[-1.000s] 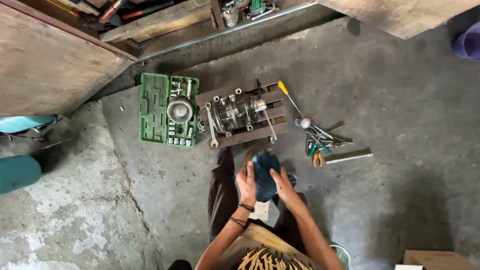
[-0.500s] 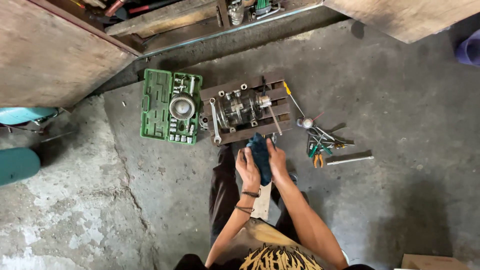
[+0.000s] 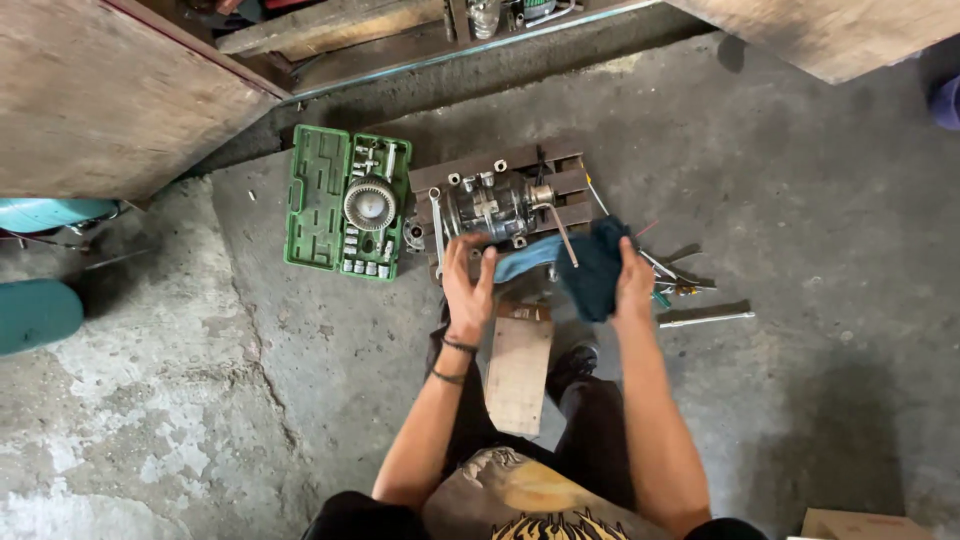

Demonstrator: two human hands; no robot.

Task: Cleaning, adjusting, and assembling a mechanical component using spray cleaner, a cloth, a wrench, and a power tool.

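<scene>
Both my hands hold a dark blue cloth (image 3: 585,268), stretched between them over the concrete floor. My left hand (image 3: 467,283) grips its lighter left end; my right hand (image 3: 632,280) grips the bunched dark part. Just beyond the cloth, a metal engine-like assembly (image 3: 493,205) lies on a small wooden pallet (image 3: 560,190), with a wrench (image 3: 437,225) on its left side. A wooden board (image 3: 518,372) lies between my knees.
An open green socket case (image 3: 325,190) with a round gear in it sits left of the pallet. Loose hand tools (image 3: 690,295) lie on the floor to the right. Plywood panels stand at top left and top right; teal objects lie at the far left.
My hands have moved apart and forward toward the assembly, spreading out the cloth that was bunched between them. The view has shifted closer to the pallet.
</scene>
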